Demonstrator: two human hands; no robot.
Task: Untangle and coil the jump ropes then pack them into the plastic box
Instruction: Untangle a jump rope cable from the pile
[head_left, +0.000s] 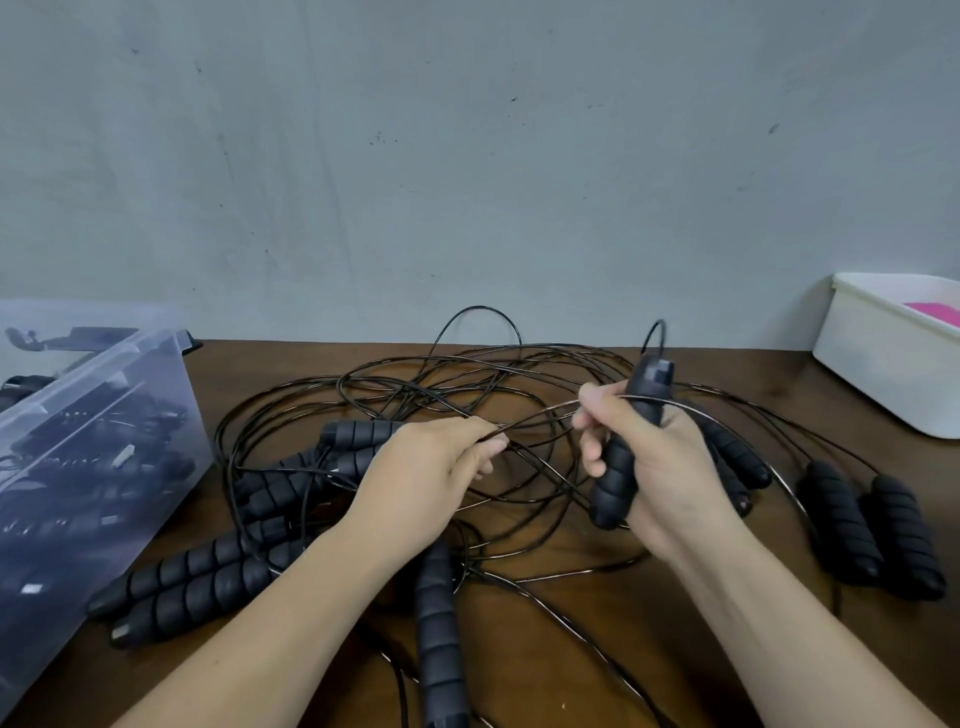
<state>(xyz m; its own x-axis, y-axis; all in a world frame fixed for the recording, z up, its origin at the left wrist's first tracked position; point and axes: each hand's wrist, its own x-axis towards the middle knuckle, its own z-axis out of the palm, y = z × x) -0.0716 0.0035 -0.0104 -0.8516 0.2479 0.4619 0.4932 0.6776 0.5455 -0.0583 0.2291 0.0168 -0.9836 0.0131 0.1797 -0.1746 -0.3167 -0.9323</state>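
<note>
Right hand (660, 457) grips a handle (618, 483), left hand (426, 467) pinches cable (540, 415); plastic box (119, 358) holds black ropes (130, 421).

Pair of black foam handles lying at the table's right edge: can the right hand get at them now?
Probably not yet: the right hand grips another black foam handle. The pair of black foam handles itself lies uncovered, close by.

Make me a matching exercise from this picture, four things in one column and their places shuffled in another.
Things: 1 clear plastic box; 2 white tub; 3 raised handle; 4 pink item.
Places: A held upright over the tangle; B far right of the table; C inside the white tub; D left edge, ropes inside.
Pairs: 1-D, 2-B, 3-A, 4-C.
</note>
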